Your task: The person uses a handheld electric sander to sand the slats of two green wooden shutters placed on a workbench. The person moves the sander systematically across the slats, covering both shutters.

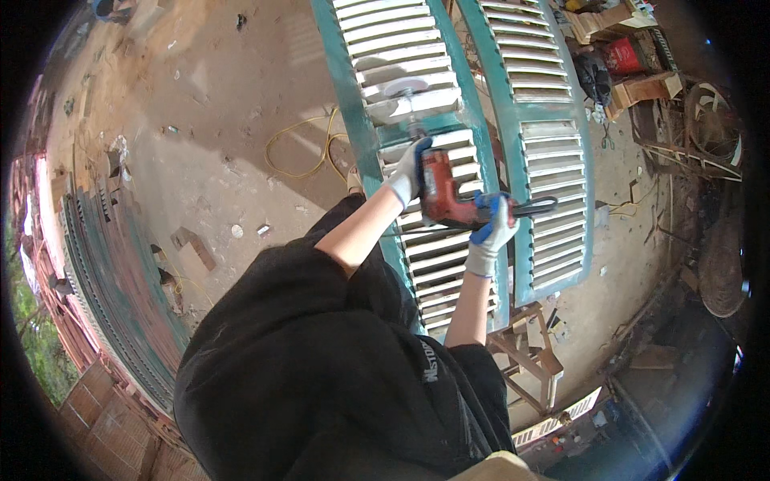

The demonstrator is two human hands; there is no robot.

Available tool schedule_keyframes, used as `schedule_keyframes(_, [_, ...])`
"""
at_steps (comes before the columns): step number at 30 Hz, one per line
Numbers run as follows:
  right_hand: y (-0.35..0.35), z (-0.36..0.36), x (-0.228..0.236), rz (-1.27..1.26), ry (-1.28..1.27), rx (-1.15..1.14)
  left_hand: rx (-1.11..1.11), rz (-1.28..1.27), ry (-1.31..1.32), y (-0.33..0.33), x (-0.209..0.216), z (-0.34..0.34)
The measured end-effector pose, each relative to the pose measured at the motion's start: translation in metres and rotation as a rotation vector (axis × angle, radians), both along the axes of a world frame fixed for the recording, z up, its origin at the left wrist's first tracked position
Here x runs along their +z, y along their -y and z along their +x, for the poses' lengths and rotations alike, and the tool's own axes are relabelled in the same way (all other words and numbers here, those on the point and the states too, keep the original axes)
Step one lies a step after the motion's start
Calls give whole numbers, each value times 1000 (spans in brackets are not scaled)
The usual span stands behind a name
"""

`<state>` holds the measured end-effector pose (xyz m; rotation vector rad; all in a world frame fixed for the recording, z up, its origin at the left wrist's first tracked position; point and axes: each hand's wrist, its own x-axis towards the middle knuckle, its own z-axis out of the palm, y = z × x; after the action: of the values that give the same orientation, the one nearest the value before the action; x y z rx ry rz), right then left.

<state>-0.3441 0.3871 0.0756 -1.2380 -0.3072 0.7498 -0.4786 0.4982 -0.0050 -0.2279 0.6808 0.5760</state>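
Both my hands wear white gloves with blue palms and grip a red power drill. My left hand is closed around the front of its body, near the chuck. Lower and to the right, my right hand wraps the handle. A round, pale disc on the drill's shaft is at the slats of a green louvered shutter; whether it touches them, I cannot tell. The shutter's slats look whitish and its frame is teal green. My fingers hide the trigger.
A second green louvered shutter lies to the right. Yellow cord loops on the dusty floor at left. Long boards are stacked at far left, with wood blocks nearby. A wooden stand is at lower right, a red container at upper right.
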Motion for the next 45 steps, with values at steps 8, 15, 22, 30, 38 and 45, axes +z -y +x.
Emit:
schedule_keyframes(8, [-6, 14, -7, 108, -61, -182, -156, 258, 10, -41, 3, 55])
schedule_keyframes(15, [11, 27, 3, 54, 45, -230, -112, 302, 21, -25, -4, 81])
schedule_keyframes(22, [10, 45, -13, -52, -88, 33, -50, 21, -112, 12, 4, 34])
schedule_keyframes(30, [23, -6, -8, -3, -106, -6, -141, 110, -62, 15, 12, -9])
schedule_keyframes(38, [32, -32, -3, -54, -150, -97, -165, 56, -1, 13, 17, -36])
schedule_keyframes(45, [20, -36, -30, -307, -196, 85, 120, 4, -230, 32, 33, -72])
